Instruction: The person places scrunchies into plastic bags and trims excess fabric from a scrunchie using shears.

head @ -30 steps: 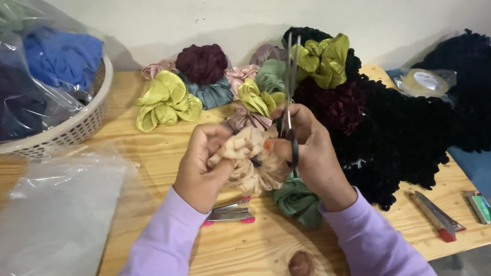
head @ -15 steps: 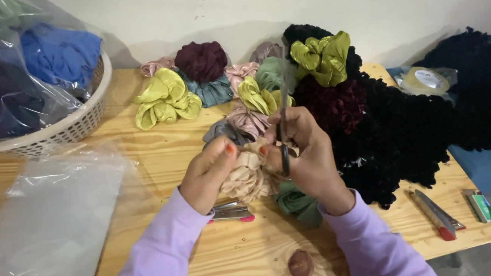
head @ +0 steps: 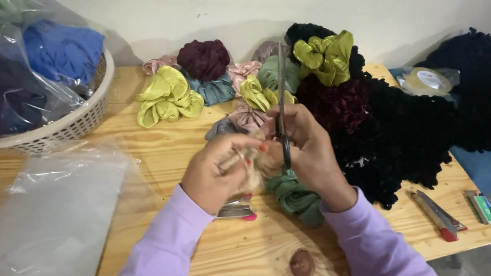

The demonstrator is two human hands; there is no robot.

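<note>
My left hand (head: 215, 171) pinches a beige scrunchie (head: 254, 170) at the middle of the wooden table (head: 156, 146). My right hand (head: 312, 149) grips a pair of scissors (head: 281, 101), blades pointing up and away, right against the beige scrunchie. A dull green scrunchie (head: 294, 192) lies under my right wrist. A small pink-handled tool (head: 235, 210) rests just below my left hand. Both sleeves are lilac.
Several scrunchies lie at the back: lime (head: 166, 97), maroon (head: 205, 58), olive (head: 326, 57), and a black pile (head: 412, 122) on the right. A white basket (head: 70, 126) with bagged fabric stands back left, a clear plastic bag (head: 44, 229) front left. A red-tipped utility knife (head: 439, 215) and a tape roll (head: 429, 80) lie on the right.
The beige scrunchie has been drawn tighter between my hands and is less spread out. The scissors have tilted more upright and my hands have closed in together.
</note>
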